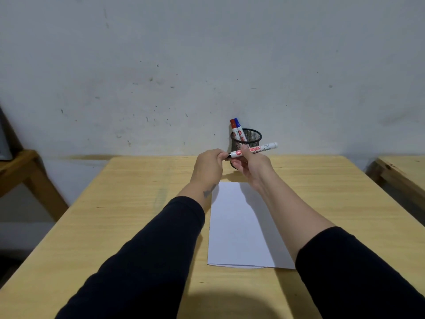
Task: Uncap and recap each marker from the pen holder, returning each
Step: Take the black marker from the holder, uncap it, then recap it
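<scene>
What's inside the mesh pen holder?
Two capped markers stand in the pen holder: a red marker and a blue marker. Its lower half is hidden behind the hands.

A white marker (253,150) with red lettering and a black end. Red-capped marker (234,127) and blue-capped marker (238,128) in a black mesh holder (251,137). White paper (239,226) on pale yellow wood tabletop (128,203); black sleeves (142,261).
</scene>
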`<state>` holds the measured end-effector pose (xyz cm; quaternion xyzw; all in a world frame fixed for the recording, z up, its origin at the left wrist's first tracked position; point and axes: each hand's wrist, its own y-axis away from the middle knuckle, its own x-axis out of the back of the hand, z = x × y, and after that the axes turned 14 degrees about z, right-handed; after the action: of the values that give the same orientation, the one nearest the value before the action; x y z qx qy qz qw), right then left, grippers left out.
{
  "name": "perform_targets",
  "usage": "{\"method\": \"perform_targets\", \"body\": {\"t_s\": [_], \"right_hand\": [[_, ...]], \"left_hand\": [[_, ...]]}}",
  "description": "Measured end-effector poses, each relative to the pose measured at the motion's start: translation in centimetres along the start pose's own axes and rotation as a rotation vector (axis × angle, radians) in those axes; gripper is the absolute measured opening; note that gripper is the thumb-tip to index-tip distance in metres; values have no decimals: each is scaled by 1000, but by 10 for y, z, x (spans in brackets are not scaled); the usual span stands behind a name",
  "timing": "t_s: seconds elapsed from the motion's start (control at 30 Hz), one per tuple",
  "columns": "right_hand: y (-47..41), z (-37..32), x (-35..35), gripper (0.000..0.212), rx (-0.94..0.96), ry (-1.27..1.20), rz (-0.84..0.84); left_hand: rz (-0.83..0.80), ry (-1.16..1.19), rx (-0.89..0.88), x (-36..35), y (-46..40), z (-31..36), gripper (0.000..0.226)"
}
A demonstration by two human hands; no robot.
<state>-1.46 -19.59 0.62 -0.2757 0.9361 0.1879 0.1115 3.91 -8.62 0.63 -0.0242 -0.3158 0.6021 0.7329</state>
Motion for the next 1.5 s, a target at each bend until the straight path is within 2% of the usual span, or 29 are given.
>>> {"method": "perform_targets", "body": {"t_s": [0.23, 0.33, 0.37, 0.47, 0.57, 0.7, 0.87, 0.93, 1.03, 1.17, 1.33, 1.5], "right_hand": [[-12, 5, 2, 27, 117, 73, -82], [-17, -1, 11, 19, 92, -52, -41], [-20, -4, 17, 19, 91, -78, -22], [-23, -8, 32, 20, 113, -2, -24], [-16, 1, 29, 20, 134, 103, 2], [-6, 13, 22, 24, 127, 19, 87], [3, 14, 20, 26, 154, -18, 144], [5, 12, 19, 26, 163, 15, 154], [7, 14, 14, 22, 175, 61, 120], [9, 25, 0, 17, 182, 30, 14], [13, 35, -14, 12, 177, 97, -115], [5, 55, -15, 36, 468, 441, 44]], "left_hand": [[-219, 38, 285, 6, -16, 6, 41], [-290, 203, 530, 13, -18, 8, 34], [-307, 201, 547, 17, -19, 4, 32], [-341, -77, 322, 20, -20, -9, 26], [-258, -224, 151, 9, -25, -14, 13], [-270, -373, 125, -9, -24, -18, 10], [-267, -388, 123, -18, -19, -34, 22], [-247, -368, 86, -13, -14, -40, 42], [-225, -464, -74, 3, -2, -54, 61], [-403, -682, -130, 23, 15, -74, 86], [-383, -728, -170, 23, 26, -83, 88], [-372, -731, -177, 23, 26, -83, 88]]}}
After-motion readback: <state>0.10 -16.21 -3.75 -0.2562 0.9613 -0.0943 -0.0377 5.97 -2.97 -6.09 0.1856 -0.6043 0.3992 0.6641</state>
